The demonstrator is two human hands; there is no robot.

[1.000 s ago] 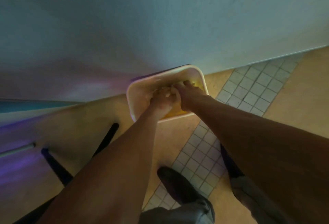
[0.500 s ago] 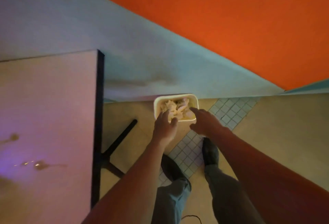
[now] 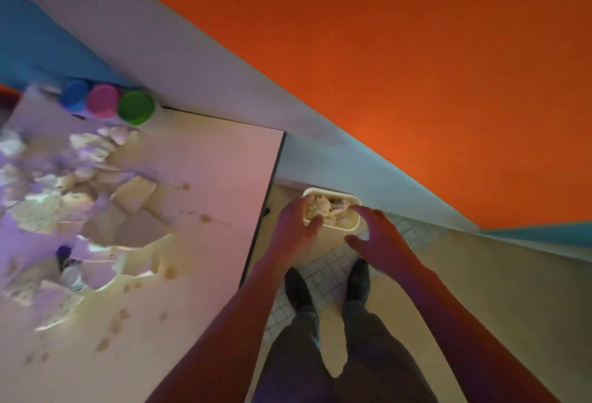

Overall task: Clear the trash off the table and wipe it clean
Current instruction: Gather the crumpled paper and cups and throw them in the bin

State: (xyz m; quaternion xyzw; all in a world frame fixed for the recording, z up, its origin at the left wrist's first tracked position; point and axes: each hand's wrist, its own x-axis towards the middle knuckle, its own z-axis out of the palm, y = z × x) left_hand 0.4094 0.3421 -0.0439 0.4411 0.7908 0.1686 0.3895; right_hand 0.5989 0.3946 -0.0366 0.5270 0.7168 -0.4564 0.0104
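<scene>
- Some crumpled white paper trash (image 3: 323, 207) already fills the small cream rectangular bin (image 3: 342, 226) on the floor beside the table.
- Both hands hover above it, empty: left hand (image 3: 296, 226) loosely curled, right hand (image 3: 378, 236) spread.
- Much white paper litter (image 3: 64, 197) remains on the pale tabletop (image 3: 208, 185) (brown stains (image 3: 205, 218) too); wiping not yet begun.

Orange wall (image 3: 400, 66) from twelve to three o'clock, pale band (image 3: 198, 60) beneath. Tan floor (image 3: 512, 290) toward four, white tile strip (image 3: 323, 271) near centre. Purple light at nine.
</scene>
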